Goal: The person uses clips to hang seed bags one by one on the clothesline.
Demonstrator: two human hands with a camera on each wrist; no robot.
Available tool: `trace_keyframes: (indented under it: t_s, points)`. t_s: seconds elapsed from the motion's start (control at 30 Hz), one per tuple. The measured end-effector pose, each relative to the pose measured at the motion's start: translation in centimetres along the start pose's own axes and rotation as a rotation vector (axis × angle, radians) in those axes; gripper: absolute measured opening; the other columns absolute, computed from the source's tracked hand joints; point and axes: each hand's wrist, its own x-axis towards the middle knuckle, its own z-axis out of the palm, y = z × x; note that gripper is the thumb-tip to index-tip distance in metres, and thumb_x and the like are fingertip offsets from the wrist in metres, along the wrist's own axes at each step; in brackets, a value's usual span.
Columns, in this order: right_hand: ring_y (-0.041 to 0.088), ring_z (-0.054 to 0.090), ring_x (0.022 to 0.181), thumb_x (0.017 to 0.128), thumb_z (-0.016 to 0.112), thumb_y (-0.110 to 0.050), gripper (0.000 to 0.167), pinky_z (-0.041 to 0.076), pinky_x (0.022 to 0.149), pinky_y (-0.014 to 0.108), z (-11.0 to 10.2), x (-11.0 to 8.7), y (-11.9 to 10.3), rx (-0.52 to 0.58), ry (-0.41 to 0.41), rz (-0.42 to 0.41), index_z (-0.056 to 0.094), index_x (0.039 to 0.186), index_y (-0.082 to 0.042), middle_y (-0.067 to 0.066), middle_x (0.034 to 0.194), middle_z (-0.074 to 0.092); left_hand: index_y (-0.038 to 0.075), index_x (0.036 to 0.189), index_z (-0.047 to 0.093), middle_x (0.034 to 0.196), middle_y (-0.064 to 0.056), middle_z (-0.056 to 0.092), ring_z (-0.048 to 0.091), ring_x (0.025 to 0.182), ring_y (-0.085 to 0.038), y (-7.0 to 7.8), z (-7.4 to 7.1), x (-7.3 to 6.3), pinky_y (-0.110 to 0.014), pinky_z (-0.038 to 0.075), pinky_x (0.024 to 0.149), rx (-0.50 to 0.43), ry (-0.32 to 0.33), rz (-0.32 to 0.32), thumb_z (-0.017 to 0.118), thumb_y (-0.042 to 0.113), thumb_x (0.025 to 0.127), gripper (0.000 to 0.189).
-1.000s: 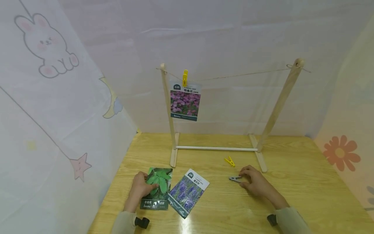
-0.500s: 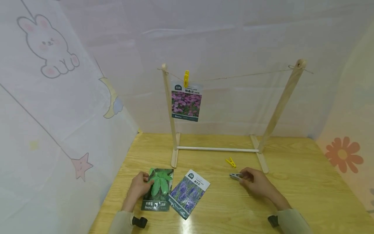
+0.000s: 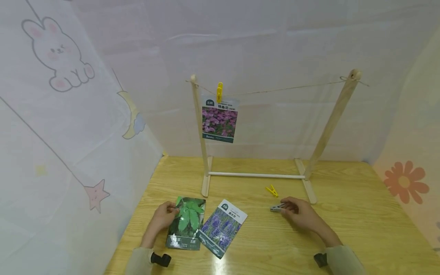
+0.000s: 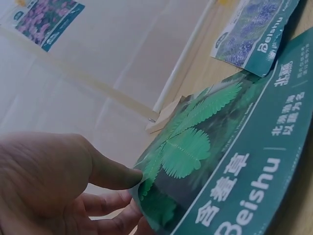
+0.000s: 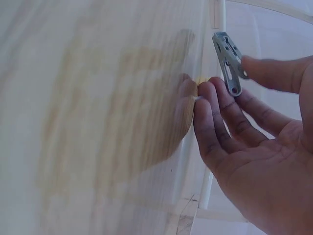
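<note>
Thumb and fingers of my left hand [image 3: 163,217] pinch the left edge of a green seed packet [image 3: 187,223] with a fern-like leaf on it; the left wrist view shows the packet [image 4: 195,156] tilted up. My right hand [image 3: 302,215] holds a grey clothespin [image 3: 276,207] low over the table. In the right wrist view the clothespin [image 5: 228,61] sits between thumb and fingertips. Right of the green packet lies a purple-flower seed packet [image 3: 223,227], overlapping its corner in the head view. A yellow clothespin [image 3: 272,190] lies behind my right hand.
A wooden rack stands at the back, its posts [image 3: 331,122] joined by a string [image 3: 282,89] and a white bar [image 3: 256,175]. A pink-flower seed packet [image 3: 219,122] hangs from the string by a yellow clothespin [image 3: 219,93]. Printed cloth walls [image 3: 103,114] enclose the table [image 3: 254,244].
My left hand has shifted slightly left, its thumb drawn back to the green packet's edge. The grey clothespin has turned a little in my right hand, whose fingers have closed in on it.
</note>
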Motion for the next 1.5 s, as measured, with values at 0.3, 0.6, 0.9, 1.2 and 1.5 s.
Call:
trace_keyframes:
  t_s: [0.3, 0.6, 0.9, 1.2, 1.5]
  points:
    - [0.009, 0.069, 0.091, 0.101, 0.076, -0.016, 0.027, 0.060, 0.080, 0.025, 0.0, -0.1, -0.1, 0.051, -0.024, 0.000, 0.071, 0.122, 0.001, 0.006, 0.104, 0.075, -0.013, 0.131, 0.060, 0.121, -0.027, 0.072, 0.071, 0.111, -0.037, -0.2, -0.1, 0.0, -0.038, 0.058, 0.082, -0.100, -0.038, -0.014, 0.063, 0.010, 0.106, 0.034]
    - [0.010, 0.072, 0.093, 0.102, 0.074, -0.015, 0.026, 0.059, 0.081, 0.025, 0.0, -0.1, -0.3, 0.081, -0.031, -0.023, 0.069, 0.123, 0.000, 0.009, 0.108, 0.076, -0.012, 0.131, 0.060, 0.128, -0.032, 0.071, 0.069, 0.120, -0.044, -0.2, -0.4, -0.6, -0.035, 0.055, 0.077, -0.137, -0.043, -0.006, 0.060, 0.007, 0.107, 0.030]
    - [0.024, 0.075, 0.099, 0.104, 0.071, -0.011, 0.030, 0.061, 0.082, 0.026, -0.7, -0.3, -1.2, 0.194, -0.067, -0.052, 0.065, 0.127, 0.006, 0.019, 0.115, 0.075, -0.010, 0.131, 0.060, 0.125, -0.029, 0.073, 0.070, 0.104, -0.031, -0.2, -0.9, -1.0, -0.032, 0.048, 0.065, -0.183, -0.040, 0.020, 0.061, 0.006, 0.106, 0.030]
    - [0.021, 0.074, 0.099, 0.104, 0.069, -0.010, 0.030, 0.062, 0.080, 0.030, -1.0, -0.3, -2.1, 0.188, -0.060, -0.082, 0.064, 0.128, 0.009, 0.022, 0.115, 0.073, -0.009, 0.135, 0.059, 0.128, -0.029, 0.072, 0.061, 0.084, -0.020, 0.3, -1.8, -1.3, -0.032, 0.044, 0.062, -0.204, -0.066, 0.028, 0.061, 0.010, 0.108, 0.033]
    - [0.023, 0.074, 0.102, 0.105, 0.069, -0.011, 0.028, 0.061, 0.083, 0.026, -1.5, -0.3, -2.3, 0.173, -0.064, -0.095, 0.065, 0.127, 0.006, 0.018, 0.116, 0.073, -0.012, 0.134, 0.061, 0.126, -0.031, 0.072, 0.074, 0.096, -0.035, 0.7, -2.4, -1.2, -0.036, 0.060, 0.072, -0.163, -0.042, 0.070, 0.061, 0.006, 0.107, 0.033]
